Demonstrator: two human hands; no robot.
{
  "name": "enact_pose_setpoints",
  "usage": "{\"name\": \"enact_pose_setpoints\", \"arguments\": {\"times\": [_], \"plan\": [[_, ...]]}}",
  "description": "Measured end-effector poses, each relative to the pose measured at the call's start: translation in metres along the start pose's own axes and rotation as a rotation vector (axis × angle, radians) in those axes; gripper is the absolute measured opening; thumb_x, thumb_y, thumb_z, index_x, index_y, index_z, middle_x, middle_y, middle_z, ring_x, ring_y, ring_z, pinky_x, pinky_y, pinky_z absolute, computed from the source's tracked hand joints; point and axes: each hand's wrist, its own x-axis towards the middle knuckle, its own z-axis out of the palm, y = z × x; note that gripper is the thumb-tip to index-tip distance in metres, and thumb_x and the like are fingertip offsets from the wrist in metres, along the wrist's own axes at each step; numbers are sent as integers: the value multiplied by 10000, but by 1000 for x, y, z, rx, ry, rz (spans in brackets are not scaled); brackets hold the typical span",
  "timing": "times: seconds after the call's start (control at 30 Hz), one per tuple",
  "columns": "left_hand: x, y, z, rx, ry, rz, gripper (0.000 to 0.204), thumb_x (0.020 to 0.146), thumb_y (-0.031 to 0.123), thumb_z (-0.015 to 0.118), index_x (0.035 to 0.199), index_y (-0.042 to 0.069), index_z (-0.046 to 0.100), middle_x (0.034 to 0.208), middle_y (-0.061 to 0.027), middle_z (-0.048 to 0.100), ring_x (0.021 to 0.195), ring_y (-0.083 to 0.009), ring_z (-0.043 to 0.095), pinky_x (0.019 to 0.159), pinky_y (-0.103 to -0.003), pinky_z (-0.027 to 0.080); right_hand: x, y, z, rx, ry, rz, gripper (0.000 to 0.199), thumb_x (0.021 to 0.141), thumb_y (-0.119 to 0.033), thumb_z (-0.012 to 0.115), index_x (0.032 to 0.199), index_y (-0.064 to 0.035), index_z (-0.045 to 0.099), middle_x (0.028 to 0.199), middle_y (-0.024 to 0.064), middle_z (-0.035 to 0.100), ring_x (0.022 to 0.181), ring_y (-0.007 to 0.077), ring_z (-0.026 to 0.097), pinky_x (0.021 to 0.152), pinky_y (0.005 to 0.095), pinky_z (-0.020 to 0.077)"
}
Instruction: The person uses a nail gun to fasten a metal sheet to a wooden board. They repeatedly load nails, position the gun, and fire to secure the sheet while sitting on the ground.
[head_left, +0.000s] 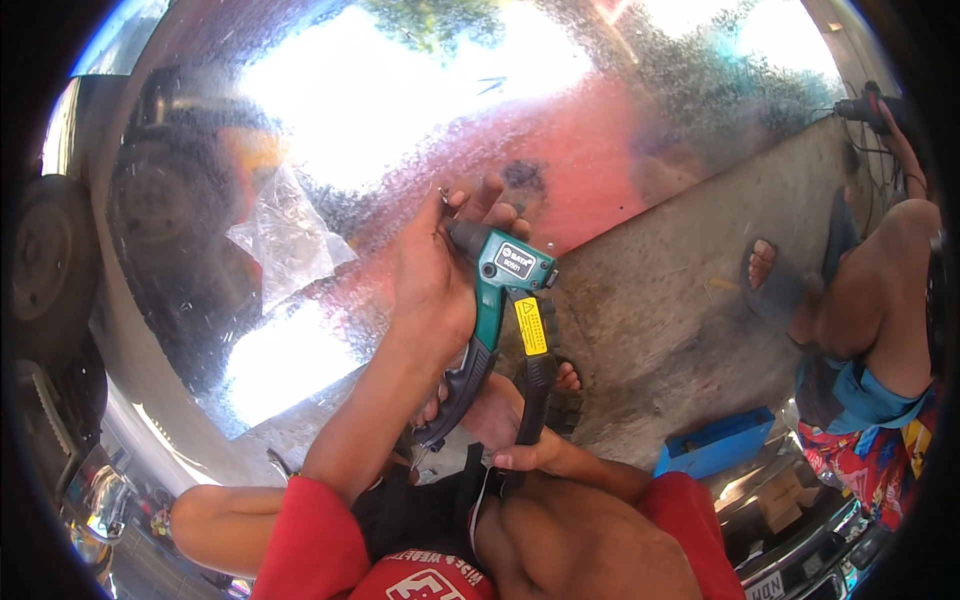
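Observation:
A teal and black hand riveter (489, 300) with a yellow label points up and left, its two handles spread apart. My right hand (492, 412) grips it low down, the thumb at one handle and fingertips showing by the other. At the nose of the tool my left hand (438, 262) is curled, thumb and fingers closed about a small metal piece that looks like a rivet (444, 194). The palm lies beside the tool's head. Under both hands is a shiny metal sheet (400, 215).
A crumpled clear plastic bag (290, 235) lies on the sheet. A blue open box (715, 443) rests on the concrete floor (650, 330) to the right. Beyond it another person (880, 300) crouches, with a power drill (872, 108) held near the sheet's far right edge. Wheels (45, 265) stand at the left.

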Motion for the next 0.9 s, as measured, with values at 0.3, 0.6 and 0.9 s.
{"name": "enact_pose_setpoints", "arguments": {"times": [0.3,0.6,0.9], "plan": [[28,-7,-36,159,241,-7,331,1101,319,290,905,114,461,1265,-152,639,1135,-280,620,947,-462,538,-6,-26,0,-698,404,1,650,604,-141,776,1171,1,491,994,119,572,946,226,595,862,385,485],[-12,-51,-72,592,48,136,429,1106,336,260,1121,18,547,1167,-192,674,1042,-286,672,902,-386,547,4,-78,-43,-1976,633,-415,541,500,-224,869,858,-40,509,752,112,493,709,325,549,638,412,434],[11,-55,-84,277,268,109,536,1057,335,255,1141,-65,601,938,-175,694,907,-288,670,878,-407,526,29,-75,-22,-2246,643,-170,655,528,-307,894,1002,-41,529,977,134,563,937,333,574,832,431,442]]}}
